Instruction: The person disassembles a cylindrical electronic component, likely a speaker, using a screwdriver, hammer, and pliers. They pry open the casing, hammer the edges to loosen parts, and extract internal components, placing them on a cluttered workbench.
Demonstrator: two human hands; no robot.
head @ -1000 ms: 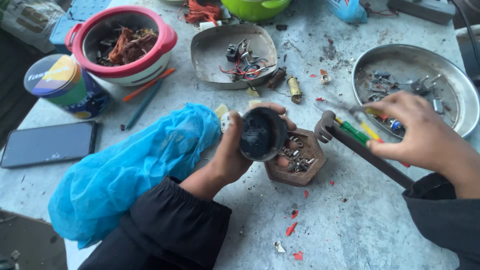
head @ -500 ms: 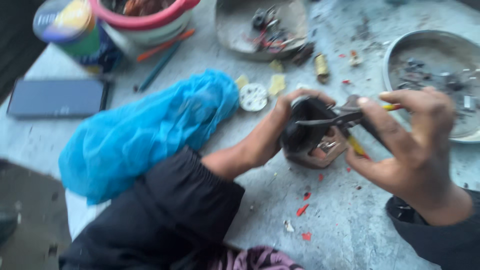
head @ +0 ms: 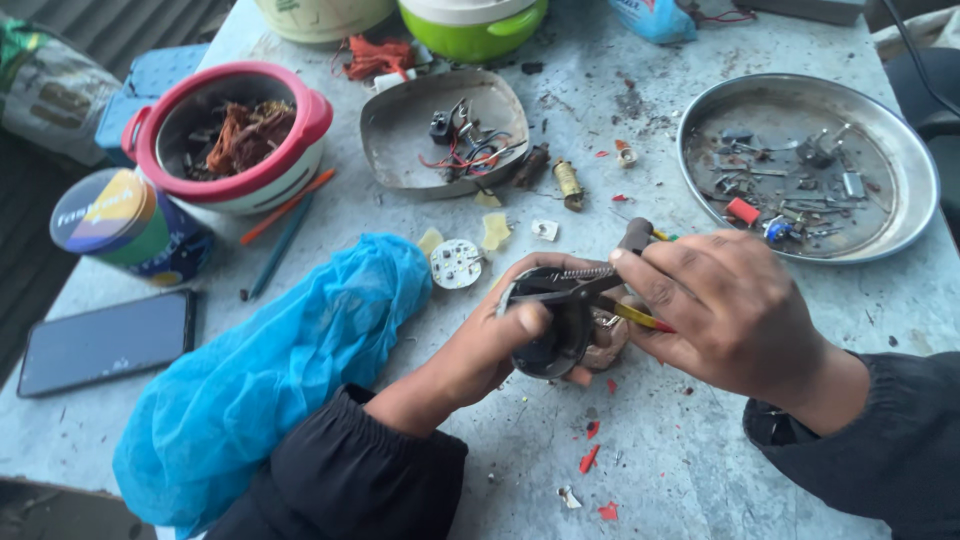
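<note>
My left hand (head: 500, 345) cupped the dark round housing (head: 555, 335) above the table (head: 680, 470); my right hand (head: 725, 305) squeezed the pliers (head: 580, 285) onto its rim. Housing looked intact, prying unfinished.
</note>
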